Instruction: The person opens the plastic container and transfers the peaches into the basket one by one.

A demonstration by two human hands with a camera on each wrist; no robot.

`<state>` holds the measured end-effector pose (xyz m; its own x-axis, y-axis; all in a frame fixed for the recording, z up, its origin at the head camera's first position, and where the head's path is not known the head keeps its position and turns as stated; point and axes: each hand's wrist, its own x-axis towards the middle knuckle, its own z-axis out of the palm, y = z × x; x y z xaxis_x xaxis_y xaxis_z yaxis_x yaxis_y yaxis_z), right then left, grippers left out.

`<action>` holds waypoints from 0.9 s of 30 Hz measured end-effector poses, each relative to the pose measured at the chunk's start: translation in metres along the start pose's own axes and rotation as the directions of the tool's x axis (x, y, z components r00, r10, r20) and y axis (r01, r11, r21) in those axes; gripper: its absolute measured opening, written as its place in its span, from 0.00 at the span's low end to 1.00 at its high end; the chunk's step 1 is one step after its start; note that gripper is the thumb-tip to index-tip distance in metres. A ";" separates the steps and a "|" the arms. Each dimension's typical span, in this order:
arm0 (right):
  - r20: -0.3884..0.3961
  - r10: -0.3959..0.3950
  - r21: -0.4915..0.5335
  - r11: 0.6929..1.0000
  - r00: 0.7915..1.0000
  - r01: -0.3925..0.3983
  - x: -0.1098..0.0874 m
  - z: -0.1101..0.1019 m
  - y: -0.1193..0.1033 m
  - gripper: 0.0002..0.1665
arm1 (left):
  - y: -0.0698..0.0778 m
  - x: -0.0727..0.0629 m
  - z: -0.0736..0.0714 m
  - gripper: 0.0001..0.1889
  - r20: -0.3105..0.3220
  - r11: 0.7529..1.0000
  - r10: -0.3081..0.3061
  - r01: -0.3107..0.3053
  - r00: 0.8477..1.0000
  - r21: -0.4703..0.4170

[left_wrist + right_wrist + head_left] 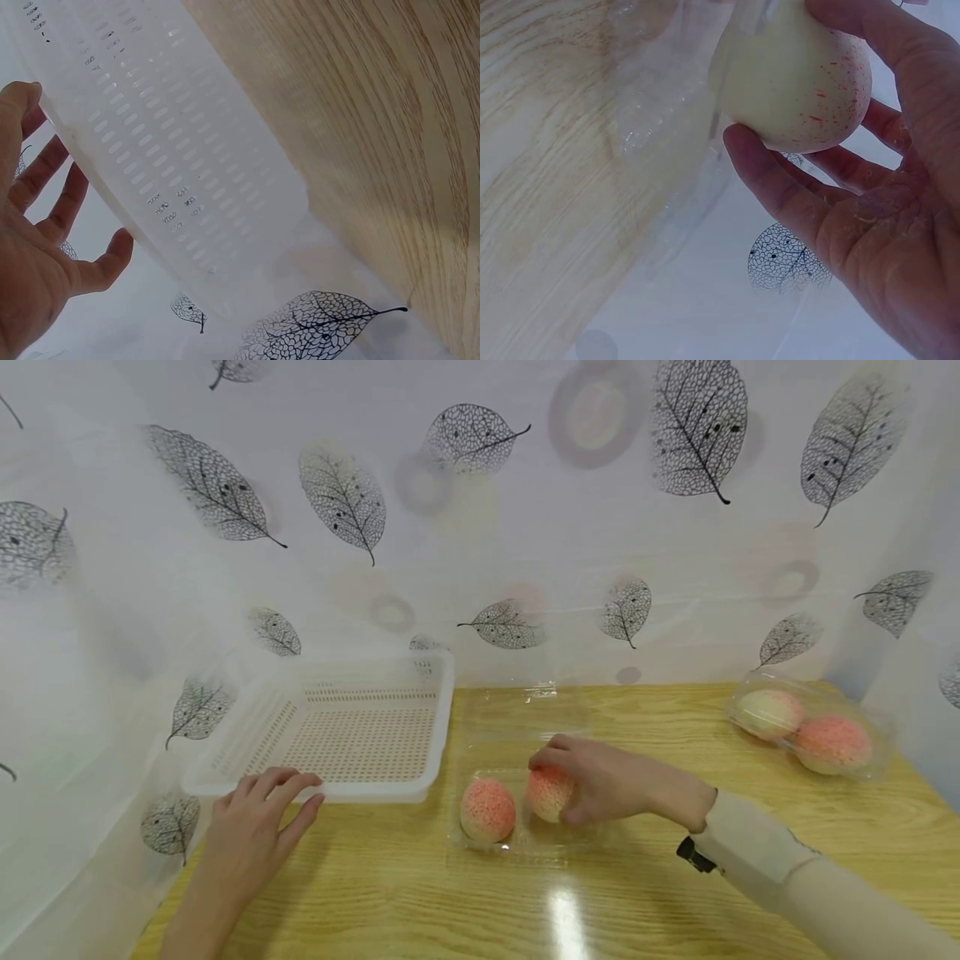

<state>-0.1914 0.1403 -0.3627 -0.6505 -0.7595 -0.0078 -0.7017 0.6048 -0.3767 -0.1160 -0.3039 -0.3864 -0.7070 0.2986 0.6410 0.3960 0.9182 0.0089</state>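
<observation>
A pink-and-cream ball [547, 795] is at the right half of an open clear box [525, 717], between the surface's near and far edges; the right hand [606, 778] grips it, thumb and fingers curled around its sides. Whether it touches the box's floor cannot be told. A second ball [487, 811] sits just beside it in the left half. Toward the surface's far left corner, the left hand [251, 827], fingers spread, rests on the near rim of a white basket [444, 718]. Near the far right corner, another clear box [879, 758] holds two more balls [832, 743].
</observation>
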 end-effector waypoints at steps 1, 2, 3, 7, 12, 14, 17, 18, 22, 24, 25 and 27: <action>0.000 -0.004 -0.001 1.000 1.000 0.004 0.001 -0.001 0.000 0.39 | 0.000 0.000 0.000 0.18 0.002 1.000 -0.001 0.001 1.000 -0.001; 0.000 -0.008 -0.005 1.000 1.000 0.008 0.002 -0.002 -0.001 0.39 | 0.000 0.000 0.000 0.17 0.005 1.000 -0.003 0.003 1.000 -0.003; 0.000 -0.012 -0.008 1.000 1.000 0.012 0.003 -0.004 -0.001 0.39 | 0.000 0.000 0.000 0.17 0.007 1.000 -0.004 0.004 1.000 -0.004; 0.006 -0.021 -0.009 1.000 1.000 0.021 0.005 -0.009 -0.003 0.39 | -0.001 -0.001 0.000 0.20 0.015 1.000 -0.011 0.011 1.000 -0.007; 0.003 -0.028 -0.011 1.000 1.000 0.028 0.009 -0.014 -0.006 0.39 | 0.000 -0.001 -0.001 0.11 0.012 1.000 -0.013 0.013 1.000 -0.011; 0.001 -0.029 -0.017 0.999 1.000 0.029 0.010 -0.015 -0.006 0.39 | 0.000 0.000 -0.001 0.11 0.012 1.000 -0.018 0.018 1.000 -0.013; -0.003 -0.034 -0.023 0.999 0.999 0.034 0.012 -0.016 -0.006 0.39 | 0.000 0.000 -0.001 0.12 0.014 1.000 -0.022 0.022 1.000 -0.015; -0.004 -0.036 -0.022 0.999 0.999 0.036 0.013 -0.017 -0.006 0.39 | 0.000 0.000 -0.001 0.11 0.014 1.000 -0.021 0.021 1.000 -0.015; -0.014 -0.053 -0.025 0.998 0.999 0.052 0.015 -0.017 -0.004 0.38 | 0.000 0.001 -0.001 0.14 0.012 1.000 -0.017 0.018 1.000 -0.018; -0.017 -0.061 -0.032 0.998 0.998 0.061 0.016 -0.016 -0.002 0.38 | 0.000 0.001 -0.001 0.16 0.012 1.000 -0.017 0.017 1.000 -0.020; -0.018 -0.065 -0.035 0.997 0.998 0.064 0.016 -0.016 -0.002 0.38 | 0.000 0.001 0.000 0.16 0.012 1.000 -0.017 0.018 1.000 -0.020; -0.016 -0.066 -0.042 0.997 0.998 0.066 0.017 -0.016 -0.001 0.37 | 0.000 0.002 0.000 0.17 0.012 1.000 -0.018 0.018 1.000 -0.019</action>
<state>-0.2065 0.1301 -0.3475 -0.6070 -0.7941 0.0319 -0.7544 0.5631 -0.3373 -0.1169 -0.3034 -0.3851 -0.7210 0.2852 0.6315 0.3940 0.9184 0.0351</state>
